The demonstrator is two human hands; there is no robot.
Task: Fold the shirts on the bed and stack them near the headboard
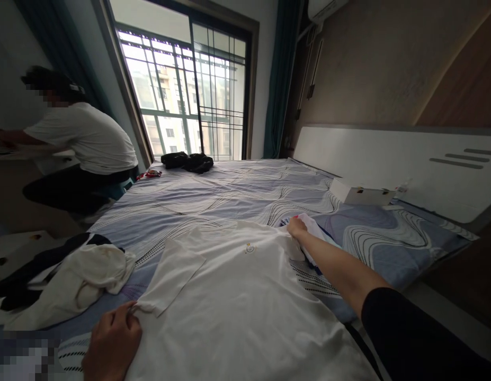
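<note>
A white T-shirt (237, 296) with a small chest logo lies spread flat on the bed (229, 196). My left hand (112, 344) is closed, pinching the shirt's left sleeve edge near the front of the bed. My right hand (296, 226) reaches far across and grips the shirt's right shoulder or sleeve, fingers closed on the cloth. The right sleeve is bunched under that hand.
A heap of white and dark clothes (66, 275) lies at the left. Dark garments (187, 161) sit at the bed's far edge by the window. A white box (362, 194) rests near the headboard (388, 159). Another person (78, 153) sits at the left, facing away.
</note>
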